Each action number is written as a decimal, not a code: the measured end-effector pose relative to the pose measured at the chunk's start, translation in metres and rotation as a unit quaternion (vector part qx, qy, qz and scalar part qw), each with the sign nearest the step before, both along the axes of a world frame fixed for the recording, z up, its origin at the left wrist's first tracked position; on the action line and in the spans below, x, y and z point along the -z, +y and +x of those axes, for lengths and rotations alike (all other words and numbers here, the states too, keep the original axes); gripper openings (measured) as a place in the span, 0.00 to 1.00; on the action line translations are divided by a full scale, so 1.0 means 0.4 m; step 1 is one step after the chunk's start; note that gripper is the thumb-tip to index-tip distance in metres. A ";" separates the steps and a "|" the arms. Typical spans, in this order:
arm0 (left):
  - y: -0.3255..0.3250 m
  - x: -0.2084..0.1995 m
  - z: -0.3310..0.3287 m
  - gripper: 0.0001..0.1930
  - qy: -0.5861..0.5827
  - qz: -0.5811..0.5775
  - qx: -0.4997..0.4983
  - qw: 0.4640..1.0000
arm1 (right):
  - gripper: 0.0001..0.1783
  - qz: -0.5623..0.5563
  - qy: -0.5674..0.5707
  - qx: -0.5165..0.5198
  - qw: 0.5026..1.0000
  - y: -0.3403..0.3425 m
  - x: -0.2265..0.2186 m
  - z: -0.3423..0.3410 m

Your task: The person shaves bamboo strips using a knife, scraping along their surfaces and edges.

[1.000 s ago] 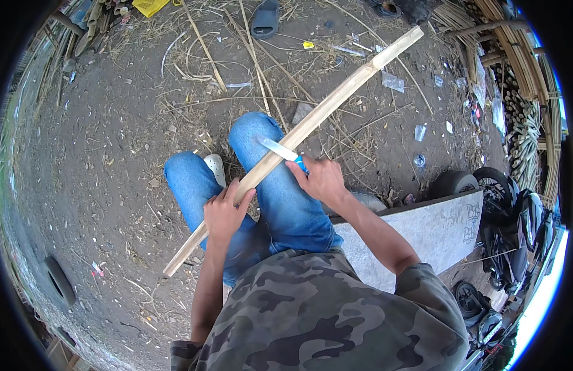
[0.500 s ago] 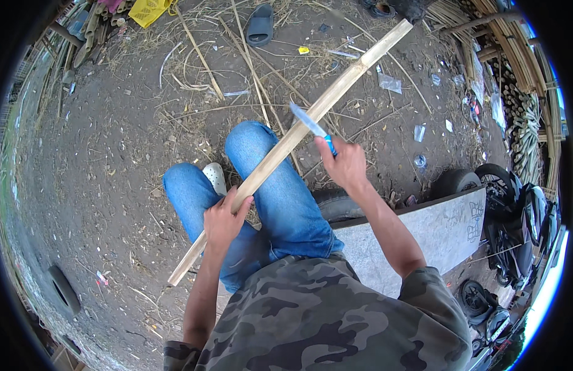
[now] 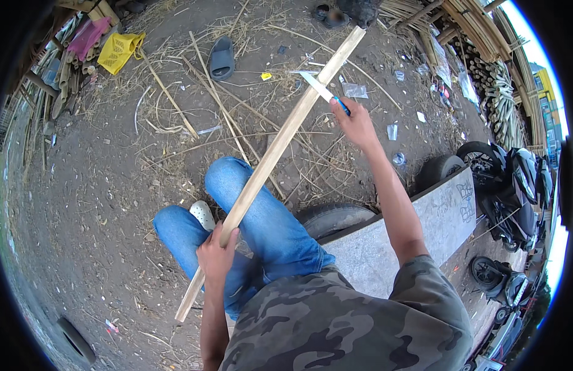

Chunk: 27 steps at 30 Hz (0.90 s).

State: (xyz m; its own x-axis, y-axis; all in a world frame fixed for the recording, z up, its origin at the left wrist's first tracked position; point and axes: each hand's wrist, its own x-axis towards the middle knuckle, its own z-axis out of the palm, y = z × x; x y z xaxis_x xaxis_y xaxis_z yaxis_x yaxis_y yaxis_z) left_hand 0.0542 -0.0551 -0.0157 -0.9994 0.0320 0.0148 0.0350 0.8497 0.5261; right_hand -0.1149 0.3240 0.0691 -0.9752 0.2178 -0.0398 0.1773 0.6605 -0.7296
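A long, pale strip of split bamboo (image 3: 275,151) slants across my thighs, its far end up and to the right. My left hand (image 3: 216,251) is wrapped round it near its lower end, beside my left leg. In my right hand (image 3: 354,120) is a knife (image 3: 320,88) with a blue handle, the fingers closed round it. The knife's blade lies across the strip toward its far end, and I cannot tell how deep it bites. My right arm is stretched out ahead.
A grey slide sandal (image 3: 222,59) lies on the dirt floor among thin bamboo slivers and shavings. To my right is a grey board (image 3: 385,247) by old tyres (image 3: 336,217), with motorcycles (image 3: 515,185) beyond. Bundled bamboo poles (image 3: 493,93) stack at the far right. A yellow bag (image 3: 120,52) lies far left.
My right hand has pushed the knife farther along the strip, away from me. The strip now points more steeply forward, with my left hand still around it. The view has shifted to the right.
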 end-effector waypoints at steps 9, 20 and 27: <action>0.017 -0.012 0.000 0.21 0.001 -0.060 -0.009 0.998 | 0.35 0.200 0.028 0.066 0.977 -0.019 0.056 -0.131; 0.027 -0.003 -0.005 0.24 0.036 -0.091 -0.013 0.995 | 0.34 0.221 0.018 0.079 0.972 -0.075 0.117 -0.096; 0.037 0.001 -0.011 0.24 0.050 -0.089 -0.012 0.995 | 0.35 0.141 -0.047 0.025 0.989 -0.131 0.116 -0.020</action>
State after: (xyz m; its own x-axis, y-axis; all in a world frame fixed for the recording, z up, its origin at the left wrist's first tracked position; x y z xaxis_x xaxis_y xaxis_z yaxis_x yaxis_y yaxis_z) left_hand 0.0496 -0.0404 -0.0162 -0.9937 0.0187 0.1109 0.0580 0.9303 0.3623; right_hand -0.1229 0.2718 0.0226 -0.9576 0.2818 -0.0603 0.2737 0.8241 -0.4959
